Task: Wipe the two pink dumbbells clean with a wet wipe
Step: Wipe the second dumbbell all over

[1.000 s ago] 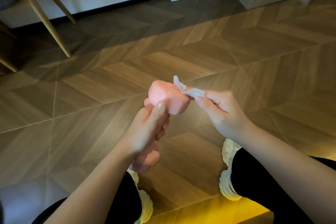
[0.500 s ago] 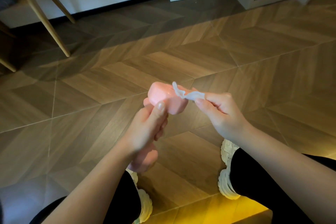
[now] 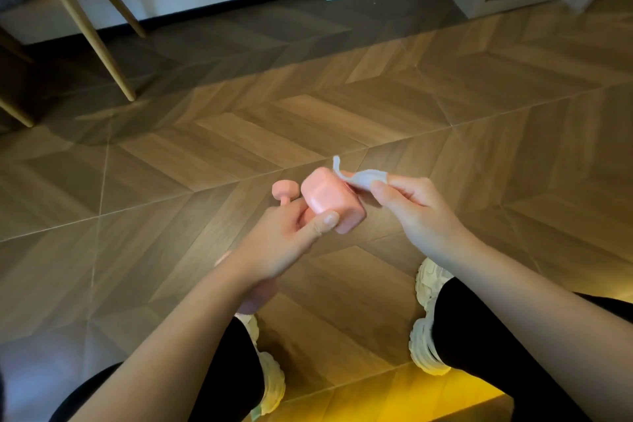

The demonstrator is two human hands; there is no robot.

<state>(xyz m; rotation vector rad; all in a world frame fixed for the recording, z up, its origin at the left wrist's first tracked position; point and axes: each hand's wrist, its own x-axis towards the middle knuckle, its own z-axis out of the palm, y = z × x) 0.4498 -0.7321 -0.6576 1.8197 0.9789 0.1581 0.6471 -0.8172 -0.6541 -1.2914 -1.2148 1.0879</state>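
**A:** Brown herringbone wood floor (image 3: 171, 164) fills the view, with pale slanted wooden furniture legs (image 3: 102, 41) at the far left. What lies nearer the middle?

**B:** The pink dumbbell on the floor (image 3: 284, 189), a small one with a rounded head. It sits just behind the person's left knuckles, and nothing touches it. One head and a bit of handle show more plainly than they did a moment ago.

**A:** And the left hand?

**B:** The left hand (image 3: 281, 247) is curled round the handle of the held pink dumbbell (image 3: 330, 202), which has blocky, smooth heads. The thumb presses against the near side of the upper head. The dumbbell hangs in the air above the floor, and its lower head is only a blur beneath the wrist.

**A:** Where is the cloth?

**B:** The crumpled white wet wipe (image 3: 359, 178) is pinched between the thumb and fingers of the right hand (image 3: 418, 212). It touches the right edge of the upper head. A second ago it lay across the top of that head, and it has since slid to the side.

**A:** What does that mean for the task?

**B:** The top face is probably done and the side is being worked. The handle, the lower head and the other dumbbell likely remain. A chunky white shoe (image 3: 428, 319) stands to the right.
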